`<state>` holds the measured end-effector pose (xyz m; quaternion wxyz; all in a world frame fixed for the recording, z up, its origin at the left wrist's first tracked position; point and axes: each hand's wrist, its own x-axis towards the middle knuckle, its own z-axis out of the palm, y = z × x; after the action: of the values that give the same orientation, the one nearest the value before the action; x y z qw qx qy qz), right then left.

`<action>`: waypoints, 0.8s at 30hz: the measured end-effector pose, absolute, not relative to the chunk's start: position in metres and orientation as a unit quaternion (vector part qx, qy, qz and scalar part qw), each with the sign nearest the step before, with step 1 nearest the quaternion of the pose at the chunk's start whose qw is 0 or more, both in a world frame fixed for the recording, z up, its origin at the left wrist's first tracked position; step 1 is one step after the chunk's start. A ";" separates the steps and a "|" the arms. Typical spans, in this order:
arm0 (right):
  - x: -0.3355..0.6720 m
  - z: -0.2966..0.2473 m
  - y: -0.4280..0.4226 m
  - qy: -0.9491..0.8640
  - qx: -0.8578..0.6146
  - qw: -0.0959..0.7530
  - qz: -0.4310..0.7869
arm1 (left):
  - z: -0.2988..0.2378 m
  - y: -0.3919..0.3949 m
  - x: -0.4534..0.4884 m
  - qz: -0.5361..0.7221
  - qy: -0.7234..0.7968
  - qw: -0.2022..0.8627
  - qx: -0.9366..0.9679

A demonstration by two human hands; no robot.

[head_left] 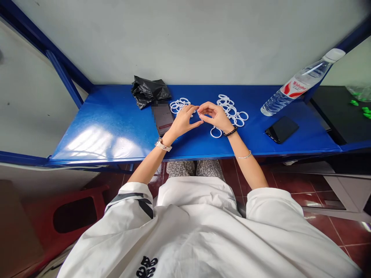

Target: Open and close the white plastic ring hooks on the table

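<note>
The left hand (182, 122) and right hand (216, 116) met fingertip to fingertip just above the middle of the blue worktop (110, 127), thumbs and forefingers drawn in towards one another. Whatever sat between the tips was too small and too hidden by the fingers to make out, so I cannot tell whether either hand was pinching anything.

Directly behind the left hand lay one heap of white rings (179, 104), and behind the right hand a second heap (232, 110). A single ring (216, 132) lay apart, under the right wrist. The rings overlapped too much to count.

A watch (163, 145) sat on the left wrist. A beaded bracelet (231, 132) and a thin bangle (245, 156) were on the right arm.

Two phones lay flat: one phone (162, 119) just left of the left hand, its top blurred, and a black phone (281, 129) towards the right front corner. One crumpled black bag (149, 92) sat at the back edge, left of centre. One water bottle (298, 83) leaned at the right back corner. The worktop stood against a plain pale wall (185, 38), over a red tiled floor (290, 189).
</note>
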<state>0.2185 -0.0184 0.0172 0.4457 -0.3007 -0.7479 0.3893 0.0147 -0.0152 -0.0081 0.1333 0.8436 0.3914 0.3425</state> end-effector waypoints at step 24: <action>0.217 0.008 -0.012 -0.732 -0.331 0.490 0.339 | -0.012 -0.014 0.017 0.402 0.377 0.128 0.825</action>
<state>0.2168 -0.0122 0.0084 0.4896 -0.3310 -0.7322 0.3386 0.0169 -0.0141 -0.0120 0.1279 0.8249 0.3766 0.4017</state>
